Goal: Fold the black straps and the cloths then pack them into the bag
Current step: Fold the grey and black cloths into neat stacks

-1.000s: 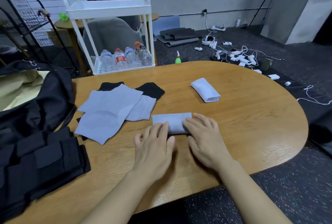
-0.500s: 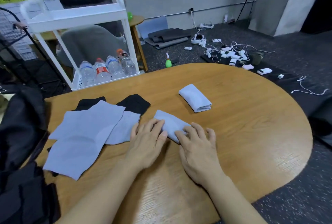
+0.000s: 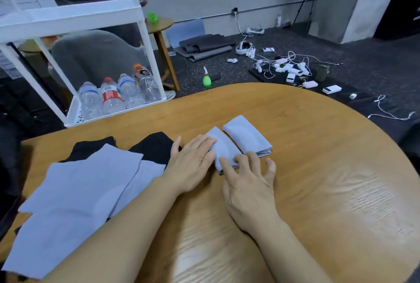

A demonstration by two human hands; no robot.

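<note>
Folded cloth [image 3: 223, 148] now beside its twin [image 3: 246, 137]

My left hand [image 3: 193, 162] hides the near folded cloth's [image 3: 225, 148] left edge; black cloths [image 3: 156, 148] lie mostly under grey ones [image 3: 86, 182]; I can't see the bag.

Two hands, left [image 3: 193, 162] and right [image 3: 247, 192], both on the surface [image 3: 318, 180]. Two folded grey cloths side by side, near one [image 3: 223, 150] and far one [image 3: 246, 138]; three flat grey cloths overlapping at left [image 3: 91, 176] [image 3: 145, 176] [image 3: 50, 244], two black pieces under them [image 3: 91, 148] [image 3: 156, 146]. Four bottles on cart shelf [image 3: 91, 101] [image 3: 111, 100] [image 3: 128, 90] [image 3: 146, 84], one green spray bottle [image 3: 206, 79] on floor.
</note>
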